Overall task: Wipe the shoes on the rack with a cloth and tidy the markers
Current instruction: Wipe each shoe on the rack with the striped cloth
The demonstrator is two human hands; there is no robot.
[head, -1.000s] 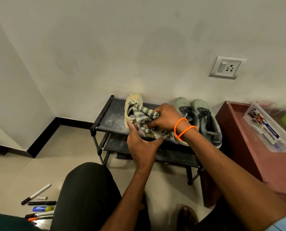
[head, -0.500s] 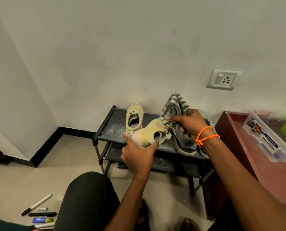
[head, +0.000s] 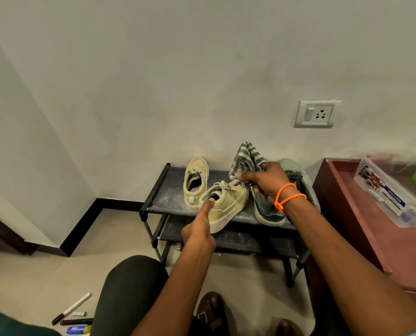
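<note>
Black rack (head: 164, 202) stands against the wall, bare shelf at its left edge. Left hand (head: 200, 230) holds a tan shoe (head: 228, 206) overhanging the front rail. Right hand (head: 266, 180) grips striped cloth (head: 244, 158). Markers (head: 73, 311) lie on the floor

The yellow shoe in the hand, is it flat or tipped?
Tipped. The left hand holds the yellow shoe tilted, its pale sole showing and heel raised off the rack.

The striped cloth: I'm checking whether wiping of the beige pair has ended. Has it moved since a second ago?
Yes. The striped cloth, gripped in the right hand, has moved right along the rack, off the beige shoes to above the grey sneakers.
</note>
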